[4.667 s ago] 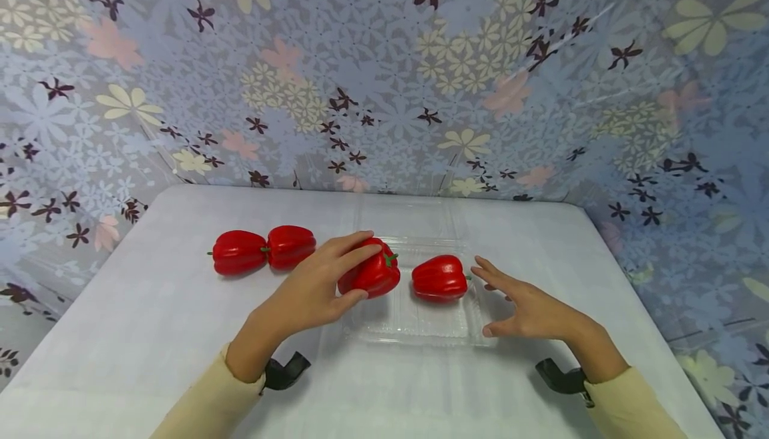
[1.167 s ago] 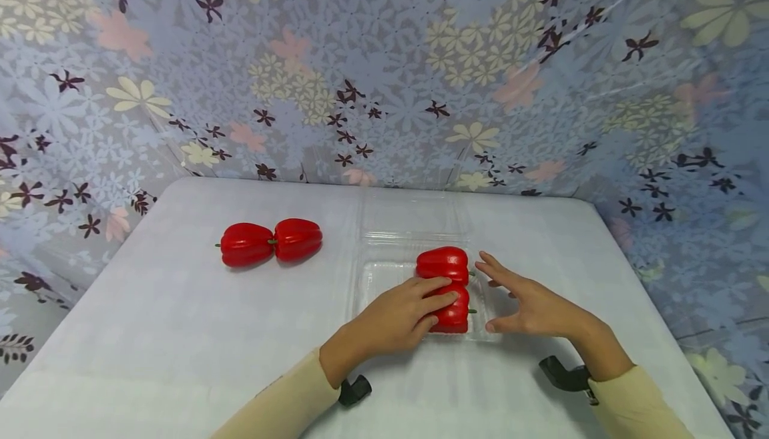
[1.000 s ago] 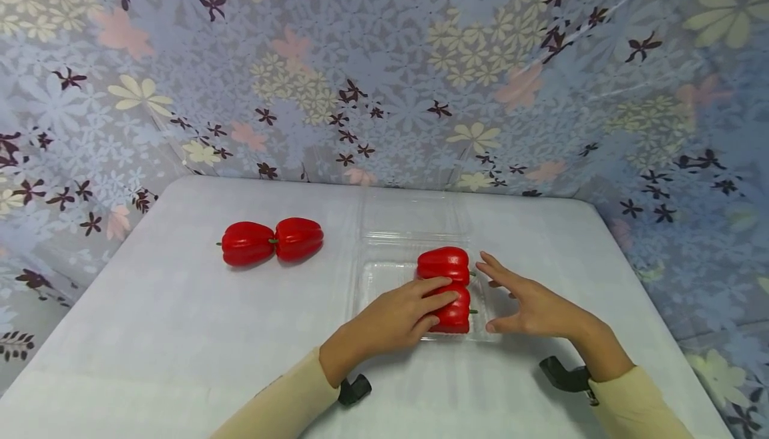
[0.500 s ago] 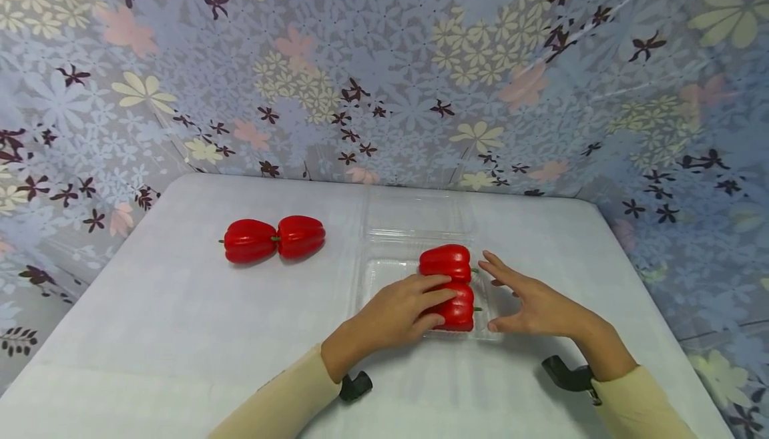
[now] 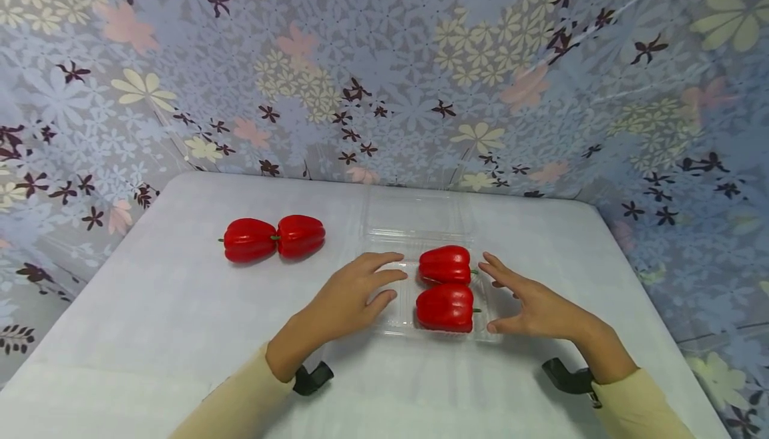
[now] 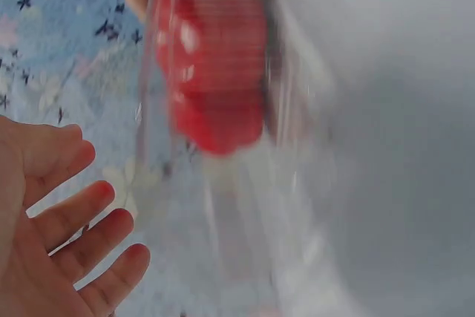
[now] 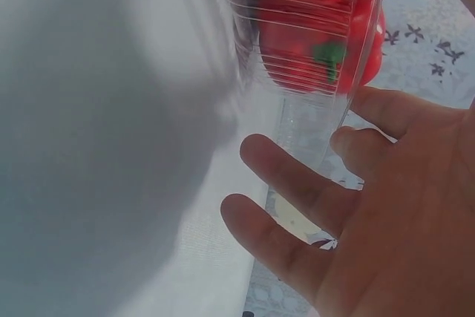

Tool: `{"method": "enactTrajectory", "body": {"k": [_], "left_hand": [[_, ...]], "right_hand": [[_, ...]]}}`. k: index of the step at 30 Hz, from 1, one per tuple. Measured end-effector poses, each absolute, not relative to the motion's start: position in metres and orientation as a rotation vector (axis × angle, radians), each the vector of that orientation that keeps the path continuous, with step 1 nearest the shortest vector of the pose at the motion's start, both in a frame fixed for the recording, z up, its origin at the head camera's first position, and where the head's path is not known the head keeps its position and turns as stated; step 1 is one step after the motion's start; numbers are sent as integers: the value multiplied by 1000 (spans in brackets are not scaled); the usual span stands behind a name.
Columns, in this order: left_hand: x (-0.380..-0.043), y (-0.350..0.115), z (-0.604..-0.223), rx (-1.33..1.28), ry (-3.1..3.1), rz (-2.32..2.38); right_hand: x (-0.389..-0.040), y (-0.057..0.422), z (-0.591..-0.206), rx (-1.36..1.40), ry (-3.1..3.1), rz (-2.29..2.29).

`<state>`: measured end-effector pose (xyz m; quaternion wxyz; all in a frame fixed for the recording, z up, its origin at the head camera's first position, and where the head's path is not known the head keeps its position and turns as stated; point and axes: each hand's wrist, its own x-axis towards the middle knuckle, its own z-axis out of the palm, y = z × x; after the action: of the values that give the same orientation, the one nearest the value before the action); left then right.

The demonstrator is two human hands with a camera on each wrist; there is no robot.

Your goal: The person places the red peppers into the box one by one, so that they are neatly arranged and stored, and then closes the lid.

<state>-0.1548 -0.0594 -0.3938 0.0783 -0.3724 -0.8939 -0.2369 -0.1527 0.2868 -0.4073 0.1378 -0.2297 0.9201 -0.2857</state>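
Note:
Two red bell peppers lie side by side in the right half of a clear plastic container (image 5: 390,327), stems to the right: a back pepper (image 5: 444,265) and a front pepper (image 5: 445,307). My left hand (image 5: 345,295) hovers over the container's left side, fingers spread and apart from the peppers; the left wrist view shows its palm bare. At the right rim my right hand (image 5: 537,305) stays with fingers spread. In the right wrist view its fingers (image 7: 289,183) are beside the ribbed wall, with nothing gripped; whether they touch the rim I cannot tell.
Two more red peppers lie end to end on the white table at left, a left one (image 5: 249,240) and a right one (image 5: 301,236). The container's clear lid (image 5: 414,215) lies folded back toward the flowered wall covering (image 5: 384,79).
My left hand set a pepper in the container in front of the other one, rested on it, then let go and moved back left. The right hand has hardly moved.

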Motion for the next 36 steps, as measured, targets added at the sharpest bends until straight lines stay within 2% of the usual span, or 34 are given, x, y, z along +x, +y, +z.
{"method": "enactTrajectory", "body": {"k": [10,16,23,31,36], "left_hand": [[-164,-144,-380,-843,-2682,-709],[-168,-180,-374,-709,-2678,-735],[-169,-197,-378,-661,-2693,-792],[-171,-206,-384,-648,-2653,-801],[-172,-210,-386,-627,-2647,-804]], "right_hand": [[-152,287,-410,-688,2686,-814],[-152,287,-410,-688,2692,-794],[-153,285,-411,-729,2765,-787],[-156,281,-412,-848,3167,-804],[-156,281,-413,-876,3012,-794]]}}
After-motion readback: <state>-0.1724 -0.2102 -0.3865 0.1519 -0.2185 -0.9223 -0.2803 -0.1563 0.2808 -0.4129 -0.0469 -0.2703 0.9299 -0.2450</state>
